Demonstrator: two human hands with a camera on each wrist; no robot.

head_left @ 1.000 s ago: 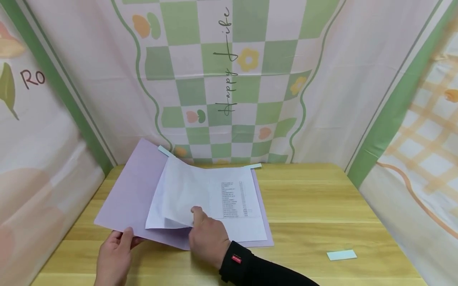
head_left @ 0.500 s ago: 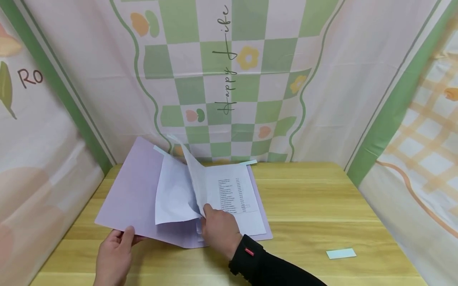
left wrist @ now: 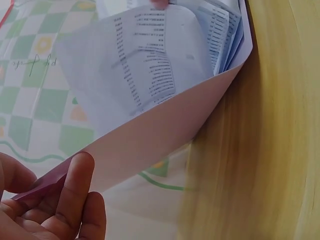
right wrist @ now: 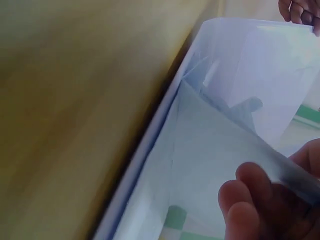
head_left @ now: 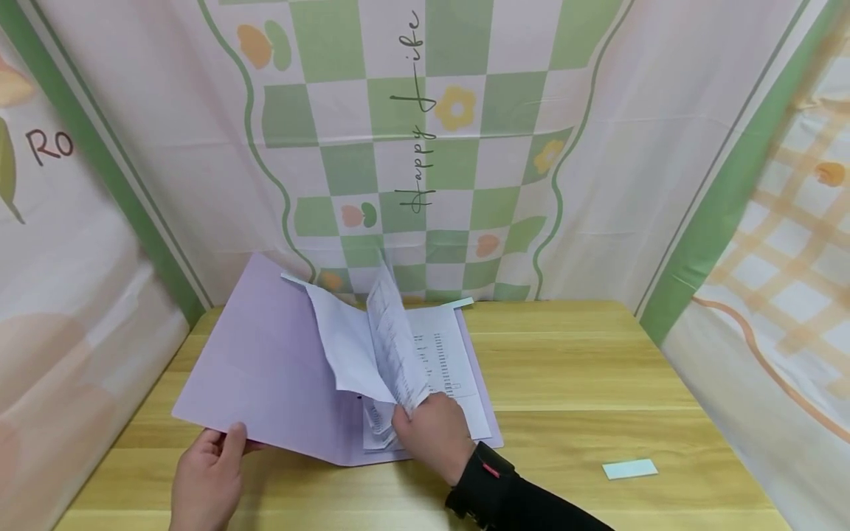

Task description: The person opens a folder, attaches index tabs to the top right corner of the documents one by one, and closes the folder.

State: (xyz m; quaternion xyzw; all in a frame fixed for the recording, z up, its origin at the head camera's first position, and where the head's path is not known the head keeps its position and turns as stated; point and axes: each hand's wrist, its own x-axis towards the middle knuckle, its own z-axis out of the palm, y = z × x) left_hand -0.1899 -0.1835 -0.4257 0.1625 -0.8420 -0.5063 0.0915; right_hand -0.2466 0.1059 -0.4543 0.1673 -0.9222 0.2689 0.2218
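Note:
A lilac folder (head_left: 265, 369) lies spread on the wooden table, its left cover tilted up. My left hand (head_left: 209, 472) pinches that cover's lower edge, thumb on the inside and fingers (left wrist: 75, 185) beneath. Printed paper sheets (head_left: 395, 335) stand half turned inside the folder. Their lower corner is pinched by my right hand (head_left: 434, 435), which wears a black cuff. Under them, at the right, lies a page with a printed list (head_left: 441, 354). In the right wrist view, thumb and fingers close on the edge of the sheets (right wrist: 210, 145).
Pale blue tabs (head_left: 458, 303) stick out past the top of the papers. A separate pale blue strip (head_left: 629, 469) lies on the table (head_left: 564, 383) at the right. Printed curtains (head_left: 451, 162) hang behind and on both sides.
My right hand has taken hold of the paper sheets and swung them up and to the right, away from the left cover. The left hand keeps its grip on the folder.

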